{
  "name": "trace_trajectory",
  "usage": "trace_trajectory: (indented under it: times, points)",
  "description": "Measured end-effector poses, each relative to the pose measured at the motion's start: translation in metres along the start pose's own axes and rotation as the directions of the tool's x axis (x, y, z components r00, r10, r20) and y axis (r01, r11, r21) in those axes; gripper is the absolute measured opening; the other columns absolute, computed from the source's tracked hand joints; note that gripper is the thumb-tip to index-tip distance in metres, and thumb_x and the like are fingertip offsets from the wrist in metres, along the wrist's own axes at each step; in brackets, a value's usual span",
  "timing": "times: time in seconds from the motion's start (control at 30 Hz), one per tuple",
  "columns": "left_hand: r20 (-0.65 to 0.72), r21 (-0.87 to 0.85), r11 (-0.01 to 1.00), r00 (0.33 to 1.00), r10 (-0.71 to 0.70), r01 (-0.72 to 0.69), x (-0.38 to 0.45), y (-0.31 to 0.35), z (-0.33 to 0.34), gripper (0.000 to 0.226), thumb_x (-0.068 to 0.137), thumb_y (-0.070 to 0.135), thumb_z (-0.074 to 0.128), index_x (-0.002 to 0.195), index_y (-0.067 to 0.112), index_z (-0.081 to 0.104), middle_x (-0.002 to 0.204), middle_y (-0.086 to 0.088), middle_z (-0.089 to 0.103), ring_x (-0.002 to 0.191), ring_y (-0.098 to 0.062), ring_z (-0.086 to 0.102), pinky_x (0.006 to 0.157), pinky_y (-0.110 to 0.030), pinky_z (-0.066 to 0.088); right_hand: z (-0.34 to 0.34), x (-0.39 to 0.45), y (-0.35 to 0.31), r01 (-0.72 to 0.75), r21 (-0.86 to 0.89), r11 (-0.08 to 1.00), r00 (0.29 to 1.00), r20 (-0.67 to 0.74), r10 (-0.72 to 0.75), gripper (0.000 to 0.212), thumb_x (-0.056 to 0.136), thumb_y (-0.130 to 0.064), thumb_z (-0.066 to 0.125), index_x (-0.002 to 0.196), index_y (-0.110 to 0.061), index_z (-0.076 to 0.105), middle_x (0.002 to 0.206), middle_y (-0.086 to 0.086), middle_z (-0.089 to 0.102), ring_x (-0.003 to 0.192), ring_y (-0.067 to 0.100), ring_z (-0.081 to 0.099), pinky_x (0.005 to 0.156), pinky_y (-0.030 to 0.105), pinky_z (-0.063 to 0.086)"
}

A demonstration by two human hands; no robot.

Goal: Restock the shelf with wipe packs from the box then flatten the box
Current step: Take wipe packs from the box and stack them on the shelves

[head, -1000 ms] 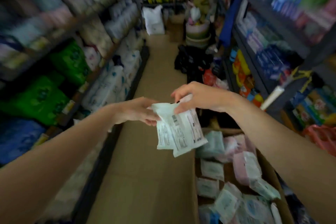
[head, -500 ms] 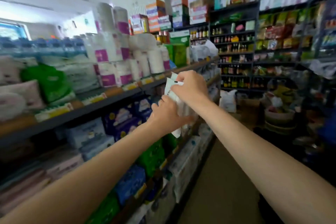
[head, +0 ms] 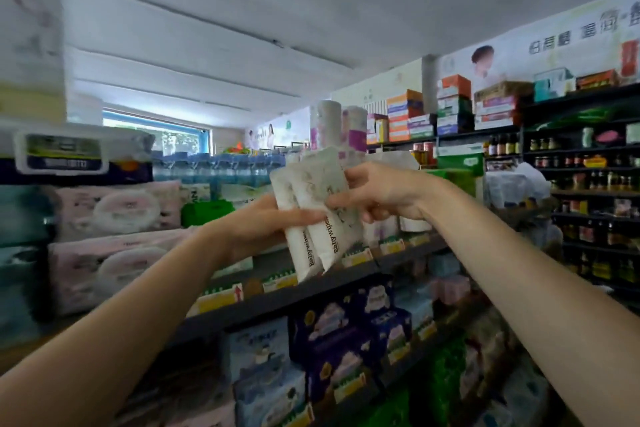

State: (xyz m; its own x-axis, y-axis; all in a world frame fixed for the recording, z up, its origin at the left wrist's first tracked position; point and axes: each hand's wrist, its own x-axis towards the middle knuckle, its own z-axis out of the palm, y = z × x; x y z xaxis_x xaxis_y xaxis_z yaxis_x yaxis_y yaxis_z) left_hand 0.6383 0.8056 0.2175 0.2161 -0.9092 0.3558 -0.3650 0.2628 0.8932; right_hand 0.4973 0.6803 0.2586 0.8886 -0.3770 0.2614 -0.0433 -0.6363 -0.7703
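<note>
Wipe packs (head: 317,204) now higher, printed fronts visible, both hands gripping.

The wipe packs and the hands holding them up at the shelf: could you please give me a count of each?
Wipe packs, white, held upright side by side in front of the shelf: 2
Hands gripping them, left hand and right hand: 2
Total: 4

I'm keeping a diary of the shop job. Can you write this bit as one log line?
step: shelving | left hand: holds packs | right hand: holds packs | packs: in front of shelf
</note>
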Motion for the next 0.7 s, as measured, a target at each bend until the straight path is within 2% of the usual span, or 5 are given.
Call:
trace_trajectory:
  times: [0.27,0.4,0.5,0.6,0.7]
  points:
    - [-0.432,0.180,0.975,0.901,-0.038,0.128,0.061,-0.023,-0.052,0.009,0.088,0.011,0.057,0.095,0.010,0.062,0.094,-0.006,0.069,0.086,-0.019,0.067,0.078,-0.033,0.057,-0.017,0.101,0.054,0.099,0.217,0.971,0.982,-0.181,-0.060,0.038,0.077,-0.019,0.074,0.110,-0.013,0.057,0.092,0.007,0.071,0.045,0.011,0.057,0.039,0.019,0.034]
    - [-0.654,0.177,0.956,0.754,-0.064,0.234,0.066,-0.042,-0.079,0.015,0.089,0.010,0.055,0.100,0.002,0.060,0.106,-0.014,0.067,0.085,-0.021,0.066,0.080,-0.036,0.055,-0.029,0.133,0.080,0.183,0.433,0.883,0.936,-0.351,-0.021,0.030,0.078,-0.015,0.072,0.102,-0.018,0.055,0.087,0.002,0.067,0.039,0.005,0.056,0.035,0.016,0.038]
    - [-0.781,0.111,0.978,0.624,-0.024,0.176,0.078,-0.048,-0.090,0.026,0.088,0.011,0.057,0.112,0.000,0.057,0.112,-0.016,0.065,0.094,-0.026,0.064,0.086,-0.039,0.052,-0.033,0.153,0.091,0.159,0.469,0.869,0.966,-0.256,-0.039,0.031,0.075,-0.015,0.074,0.102,-0.017,0.059,0.086,0.002,0.069,0.040,0.004,0.055,0.036,0.015,0.034]
    - [-0.719,0.090,0.990,0.694,-0.010,0.107,0.102,-0.050,-0.081,0.027,0.088,0.008,0.056,0.115,0.000,0.056,0.106,-0.012,0.067,0.089,-0.022,0.064,0.082,-0.034,0.054,-0.017,0.172,0.093,0.124,0.449,0.885,0.991,-0.011,-0.134,0.039,0.076,-0.012,0.072,0.113,-0.013,0.059,0.092,0.007,0.070,0.043,0.004,0.052,0.032,0.013,0.028]
    - [-0.604,0.131,0.983,0.797,-0.027,0.132,0.124,-0.049,-0.068,0.019,0.091,0.004,0.051,0.107,0.000,0.060,0.090,-0.007,0.066,0.080,-0.019,0.063,0.071,-0.026,0.056,0.000,0.191,0.095,0.116,0.516,0.849,0.982,0.067,-0.174,0.035,0.079,-0.013,0.070,0.112,-0.010,0.061,0.095,0.011,0.071,0.042,0.006,0.048,0.031,0.013,0.028]
